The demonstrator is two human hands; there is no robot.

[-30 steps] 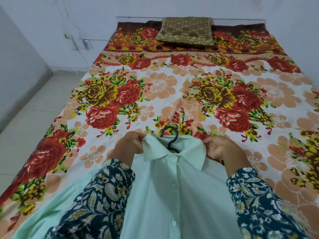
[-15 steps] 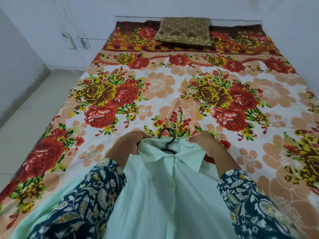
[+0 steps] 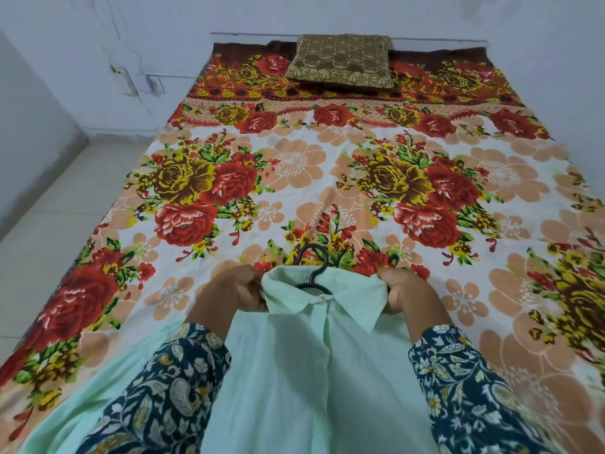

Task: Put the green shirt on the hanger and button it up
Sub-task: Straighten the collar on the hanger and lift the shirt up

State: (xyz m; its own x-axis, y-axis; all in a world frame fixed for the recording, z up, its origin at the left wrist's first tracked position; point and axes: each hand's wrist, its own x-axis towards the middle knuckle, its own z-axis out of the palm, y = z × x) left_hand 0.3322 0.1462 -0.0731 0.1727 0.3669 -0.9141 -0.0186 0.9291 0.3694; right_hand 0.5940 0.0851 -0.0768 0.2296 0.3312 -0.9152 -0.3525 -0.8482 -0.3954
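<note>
The green shirt lies front-up on the bed, its long axis running near to far and the button placket in the middle. At its far end the left hand and right hand, equally near, each pinch a collar wing, fingers clamped on cloth. Beyond, the hanger hook pokes out. I can read no writing.

Bed (floral sheet), brown cushion at head, green shirt at foot

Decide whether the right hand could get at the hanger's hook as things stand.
Probably yes: the hook lies bare past the collar, close to the right hand, nothing between, though it grips the collar.
</note>
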